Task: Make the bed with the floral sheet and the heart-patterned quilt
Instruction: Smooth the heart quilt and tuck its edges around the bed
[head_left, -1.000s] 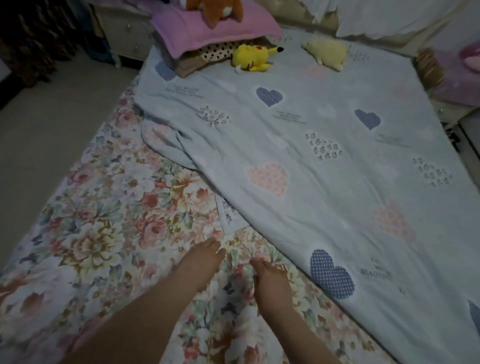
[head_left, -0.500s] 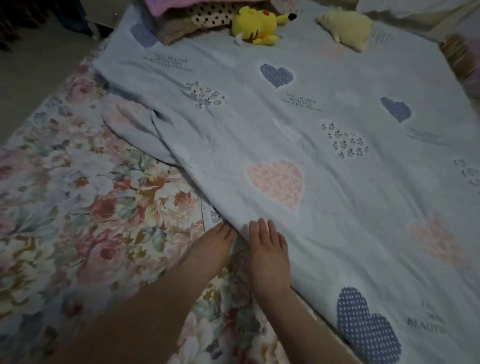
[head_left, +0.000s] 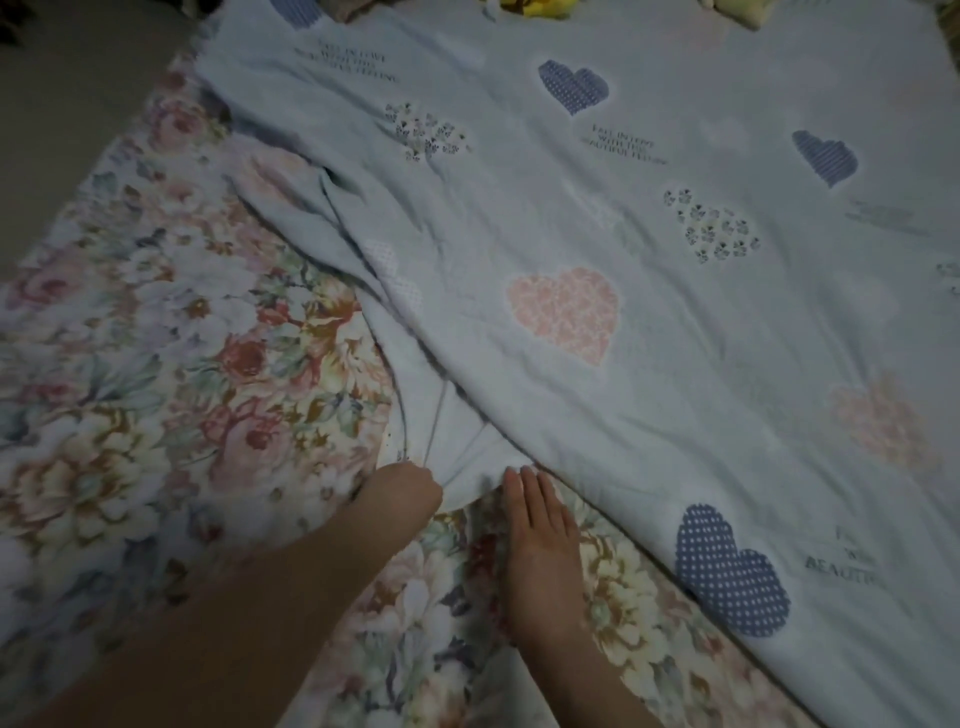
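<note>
The pale blue heart-patterned quilt (head_left: 649, 234) lies spread over the right and upper part of the bed, its near left corner folded and creased. The floral sheet (head_left: 156, 364) covers the mattress and shows on the left and along the bottom. My left hand (head_left: 400, 493) grips the quilt's folded corner, fingers curled into the cloth. My right hand (head_left: 540, 525) lies flat on the sheet right beside it, straight fingertips touching the quilt's edge.
Yellow plush toys (head_left: 540, 6) peek in at the top edge of the bed. Bare floor (head_left: 67, 93) runs along the bed's left side at the upper left.
Both hands have reached forward from the bare sheet to the quilt's corner. The left hand has closed on the fold, and the view has dipped closer to the bed.
</note>
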